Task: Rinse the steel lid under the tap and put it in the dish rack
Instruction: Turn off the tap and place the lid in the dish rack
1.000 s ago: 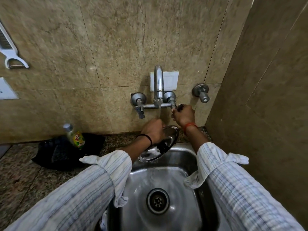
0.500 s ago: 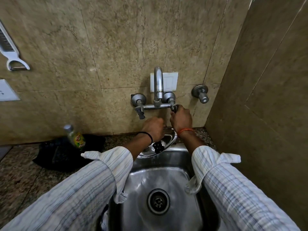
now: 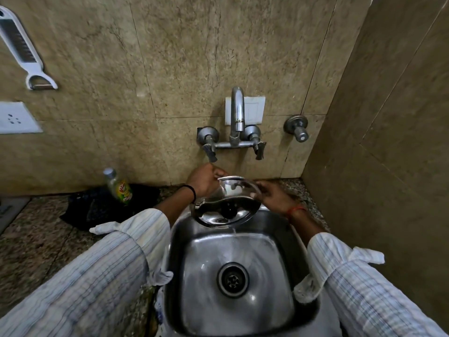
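R hand (image 3: 274,197) now off tap handle (image 3: 259,150), gripping steel lid (image 3: 224,206) w/ L hand (image 3: 205,180). Rinse step underway; next: turn lid under the tap (image 3: 237,113), rack not in view.

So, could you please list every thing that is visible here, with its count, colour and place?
steel lid: one, silver with a black knob, over the sink's back edge
sink: one, steel, bottom centre
tap: one, chrome, on the wall above the sink
wall valve: one, chrome, right of the tap
bottle: one, clear with a green-yellow label, on the counter at left
black cloth: one, under the bottle
peeler: one, white, on the wall at upper left
socket plate: one, white, left wall
left hand: holds the lid's left rim
right hand: holds the lid's right rim
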